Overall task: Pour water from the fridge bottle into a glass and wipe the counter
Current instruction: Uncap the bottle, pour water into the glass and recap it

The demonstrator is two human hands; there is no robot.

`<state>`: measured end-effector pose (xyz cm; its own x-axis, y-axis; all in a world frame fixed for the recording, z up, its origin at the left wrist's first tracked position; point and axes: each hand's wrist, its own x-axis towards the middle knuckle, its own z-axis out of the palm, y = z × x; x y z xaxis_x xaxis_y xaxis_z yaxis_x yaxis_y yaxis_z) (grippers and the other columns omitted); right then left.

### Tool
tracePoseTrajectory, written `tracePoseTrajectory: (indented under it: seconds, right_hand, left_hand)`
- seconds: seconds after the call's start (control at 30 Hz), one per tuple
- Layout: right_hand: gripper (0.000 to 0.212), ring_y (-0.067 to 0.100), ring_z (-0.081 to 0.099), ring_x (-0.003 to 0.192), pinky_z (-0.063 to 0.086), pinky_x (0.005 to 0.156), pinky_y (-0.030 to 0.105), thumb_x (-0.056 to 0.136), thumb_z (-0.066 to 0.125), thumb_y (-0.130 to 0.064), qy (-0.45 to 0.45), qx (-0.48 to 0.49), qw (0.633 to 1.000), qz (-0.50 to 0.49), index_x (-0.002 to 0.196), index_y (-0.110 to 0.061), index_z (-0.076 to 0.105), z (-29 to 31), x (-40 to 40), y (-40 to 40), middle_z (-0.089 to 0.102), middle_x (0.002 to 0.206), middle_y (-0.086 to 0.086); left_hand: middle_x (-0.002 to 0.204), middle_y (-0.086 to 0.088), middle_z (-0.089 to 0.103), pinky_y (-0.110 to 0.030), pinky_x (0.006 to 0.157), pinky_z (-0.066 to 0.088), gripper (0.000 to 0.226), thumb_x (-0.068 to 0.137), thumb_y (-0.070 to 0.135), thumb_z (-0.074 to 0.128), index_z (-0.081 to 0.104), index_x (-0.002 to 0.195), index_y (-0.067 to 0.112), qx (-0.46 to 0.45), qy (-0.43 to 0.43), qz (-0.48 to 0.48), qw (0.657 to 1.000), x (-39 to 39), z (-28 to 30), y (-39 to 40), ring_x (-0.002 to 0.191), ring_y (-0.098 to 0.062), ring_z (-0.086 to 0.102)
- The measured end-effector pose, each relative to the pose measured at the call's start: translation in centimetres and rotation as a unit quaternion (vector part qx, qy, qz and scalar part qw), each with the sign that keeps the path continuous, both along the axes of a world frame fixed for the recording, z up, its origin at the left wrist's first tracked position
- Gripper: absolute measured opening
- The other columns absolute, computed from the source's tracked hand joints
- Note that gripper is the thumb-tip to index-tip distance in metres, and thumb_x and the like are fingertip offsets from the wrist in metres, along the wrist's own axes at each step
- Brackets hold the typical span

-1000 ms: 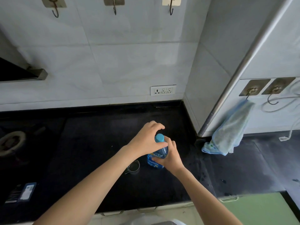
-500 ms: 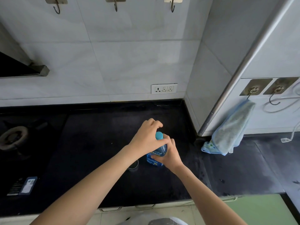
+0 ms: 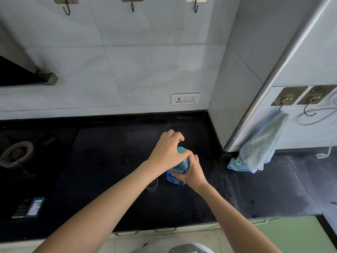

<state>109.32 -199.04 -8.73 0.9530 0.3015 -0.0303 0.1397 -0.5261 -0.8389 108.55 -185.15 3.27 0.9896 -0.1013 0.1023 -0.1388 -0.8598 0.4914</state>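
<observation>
Two bare forearms reach in from the bottom edge and meet at a small blue bottle standing on a black counter. The left hand comes over the top, its fingers curled round the bottle's neck and light blue cap, which shows just past the knuckles. The right hand wraps the bottle's lower body from the right side, fingers curled across the label, holding it steady.

The bottle stands close to upright, its long axis running from the counter up toward the camera, so the cap is the nearest part and sits directly under the left hand. By the look of the grip, the cap is being twisted off, or is about to be; whether it has loosened cannot be told.

A clear glass stands on the counter just to the left of the bottle, partly hidden under the left wrist. Pouring would mean tipping the bottle leftward, and the right hand already holds the body for that.

Further out, a pale blue cloth hangs from a hook on the wall to the right, well apart from the hands, its lower end resting on the counter. A gas burner sits at far left, and a socket is on the tiled wall behind.
</observation>
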Motion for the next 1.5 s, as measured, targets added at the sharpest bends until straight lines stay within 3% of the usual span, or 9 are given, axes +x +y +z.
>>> tracePoseTrajectory:
  seconds: [0.13, 0.27, 0.37, 0.47, 0.6, 0.77, 1.03, 1.37, 1.5]
  right_hand:
    - [0.089, 0.003, 0.052, 0.099, 0.051, 0.076, 0.01, 0.067, 0.089, -0.02, 0.012, 0.007, 1.0, 0.002, 0.138, -0.028, 0.035, 0.2, -0.1, 0.0, 0.038, 0.116, -0.009]
    - [0.089, 0.0, 0.053, 0.098, 0.047, 0.07, 0.005, 0.066, 0.089, -0.02, 0.011, 0.012, 1.0, 0.001, 0.137, -0.029, 0.036, 0.2, -0.1, 0.0, 0.04, 0.117, -0.007]
    - [0.089, 0.003, 0.054, 0.099, 0.05, 0.078, 0.011, 0.066, 0.09, -0.02, 0.016, 0.023, 1.0, -0.004, 0.136, -0.031, 0.036, 0.1, -0.1, 0.0, 0.041, 0.116, -0.005]
    - [0.089, 0.009, 0.054, 0.105, 0.054, 0.085, 0.022, 0.065, 0.089, -0.021, 0.014, 0.023, 1.0, -0.001, 0.135, -0.034, 0.035, 0.1, -0.1, 0.1, 0.041, 0.119, -0.006]
    - [0.092, 0.01, 0.053, 0.107, 0.053, 0.082, 0.017, 0.065, 0.09, -0.02, 0.01, 0.009, 1.0, 0.0, 0.137, -0.033, 0.034, -0.1, -0.1, 0.1, 0.04, 0.12, -0.006]
    - [0.091, 0.004, 0.054, 0.099, 0.048, 0.069, 0.006, 0.066, 0.089, -0.021, 0.012, 0.012, 1.0, -0.006, 0.137, -0.03, 0.035, 0.1, -0.1, 0.1, 0.041, 0.119, -0.006]
    - [0.092, 0.012, 0.054, 0.108, 0.055, 0.085, 0.022, 0.065, 0.09, -0.02, 0.014, 0.012, 1.0, -0.008, 0.137, -0.032, 0.034, 0.0, -0.1, 0.2, 0.041, 0.121, -0.004]
    - [0.088, 0.0, 0.052, 0.097, 0.047, 0.067, 0.003, 0.068, 0.088, -0.022, 0.008, 0.001, 1.0, -0.018, 0.137, -0.027, 0.036, 0.2, -0.3, 0.3, 0.041, 0.119, -0.004]
    - [0.089, 0.0, 0.051, 0.099, 0.044, 0.067, 0.002, 0.068, 0.088, -0.02, 0.014, 0.01, 1.0, -0.013, 0.138, -0.031, 0.034, 0.4, -0.3, 0.3, 0.04, 0.121, -0.005]
  left_hand:
    - [0.095, 0.0, 0.053, -0.021, 0.07, 0.037, 0.041, 0.086, 0.051, 0.061, 0.055, 0.1, 0.013, 0.095, 0.0, 0.02, 0.995, 0.4, -0.1, -0.7, 0.087, -0.011, 0.048]
    - [0.106, 0.004, 0.055, -0.023, 0.085, 0.043, 0.019, 0.09, 0.022, 0.063, 0.063, 0.108, 0.017, 0.027, 0.04, -0.053, 0.997, 0.5, -0.1, 0.0, 0.103, -0.012, 0.052]
    - [0.123, 0.006, 0.057, -0.029, 0.097, 0.046, 0.039, 0.088, 0.002, 0.056, 0.064, 0.12, 0.022, 0.002, 0.067, -0.138, 0.988, 0.1, 0.3, 0.7, 0.115, -0.011, 0.051]
    - [0.126, 0.004, 0.052, -0.026, 0.094, 0.044, 0.046, 0.087, 0.026, 0.064, 0.052, 0.131, 0.02, 0.005, 0.039, -0.085, 0.996, -0.1, 0.3, 0.4, 0.115, -0.011, 0.049]
    - [0.099, -0.001, 0.054, -0.023, 0.075, 0.041, 0.044, 0.087, 0.05, 0.059, 0.057, 0.109, 0.012, 0.119, 0.01, -0.008, 0.993, 0.5, 0.0, -0.4, 0.09, -0.012, 0.049]
    - [0.097, -0.001, 0.052, -0.023, 0.077, 0.041, 0.027, 0.092, 0.032, 0.059, 0.062, 0.105, 0.009, 0.094, 0.027, -0.063, 0.993, 0.8, -0.1, -0.4, 0.094, -0.014, 0.051]
    - [0.097, 0.001, 0.056, -0.024, 0.072, 0.042, 0.033, 0.088, 0.04, 0.063, 0.061, 0.105, 0.012, 0.087, 0.021, -0.04, 0.995, 0.6, 0.2, 0.2, 0.087, -0.013, 0.053]
    - [0.096, 0.004, 0.051, -0.021, 0.073, 0.039, 0.019, 0.088, 0.018, 0.065, 0.063, 0.106, 0.013, 0.075, 0.085, -0.146, 0.983, 1.5, 1.0, 0.6, 0.093, -0.012, 0.051]
    - [0.098, 0.004, 0.053, -0.021, 0.071, 0.039, 0.028, 0.086, 0.027, 0.067, 0.063, 0.11, 0.014, 0.061, 0.064, -0.091, 0.992, 1.3, 0.8, 0.8, 0.091, -0.013, 0.053]
